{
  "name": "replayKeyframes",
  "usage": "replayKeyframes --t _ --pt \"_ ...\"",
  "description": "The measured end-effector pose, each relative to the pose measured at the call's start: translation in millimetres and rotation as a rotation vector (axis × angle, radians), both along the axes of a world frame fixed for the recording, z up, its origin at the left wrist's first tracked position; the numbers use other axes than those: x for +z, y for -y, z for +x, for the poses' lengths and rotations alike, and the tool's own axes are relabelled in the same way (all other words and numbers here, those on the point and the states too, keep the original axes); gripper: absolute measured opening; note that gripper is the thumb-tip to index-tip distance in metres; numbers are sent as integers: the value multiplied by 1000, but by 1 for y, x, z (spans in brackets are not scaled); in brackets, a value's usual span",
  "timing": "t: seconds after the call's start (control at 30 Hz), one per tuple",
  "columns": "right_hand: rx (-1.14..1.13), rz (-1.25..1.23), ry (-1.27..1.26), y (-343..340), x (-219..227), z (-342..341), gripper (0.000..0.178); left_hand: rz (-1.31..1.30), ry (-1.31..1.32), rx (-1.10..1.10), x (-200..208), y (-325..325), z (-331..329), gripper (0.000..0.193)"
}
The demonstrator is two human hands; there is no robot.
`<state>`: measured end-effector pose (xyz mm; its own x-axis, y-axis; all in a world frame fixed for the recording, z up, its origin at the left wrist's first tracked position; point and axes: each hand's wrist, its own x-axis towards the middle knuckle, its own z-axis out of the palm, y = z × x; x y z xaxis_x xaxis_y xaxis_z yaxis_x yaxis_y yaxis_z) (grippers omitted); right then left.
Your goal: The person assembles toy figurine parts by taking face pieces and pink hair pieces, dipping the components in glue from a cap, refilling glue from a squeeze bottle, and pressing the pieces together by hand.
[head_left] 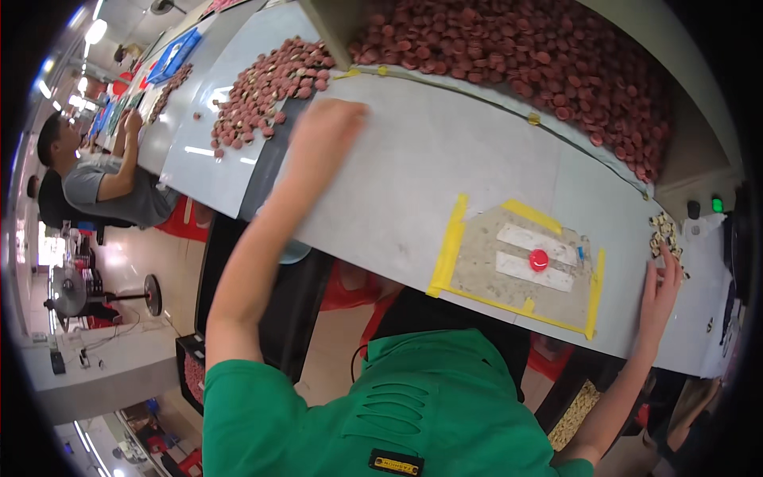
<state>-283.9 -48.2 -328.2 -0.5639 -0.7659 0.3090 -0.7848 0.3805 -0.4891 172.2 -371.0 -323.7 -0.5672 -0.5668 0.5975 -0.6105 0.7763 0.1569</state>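
Note:
My left hand is over the table beside a pile of small dull-red round pieces, some with pale undersides showing. Motion blurs its fingers, so what they hold, if anything, cannot be made out. At the right, my right hand has its fingers stretched out to a small heap of pale and dark pieces, the fingertips at its near edge. Between my hands, a glossy red round piece sits on two white strips on a grey mat edged with yellow tape.
A large bin of red round pieces runs along the table's far side behind a low taped rim. A person in grey works at the left. Below the table's near edge stands a container of pale pieces. A floor fan is at the left.

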Motion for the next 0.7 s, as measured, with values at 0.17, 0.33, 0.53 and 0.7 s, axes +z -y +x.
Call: replayKeyframes --t 0.17,0.33,0.53,0.7 --pt "55 -47 -156 12 0 -2 22 -266 90 210 12 34 8 28" --pt "17 -90 -16 9 1 0 20 51 -83 -259 4 5 -119 19" --pt "100 -81 112 4 8 31 17 44 -27 -287 -6 -13 -242 19" --pt "258 -26 198 18 18 57 19 44 -51 -266 -9 -11 -246 16"
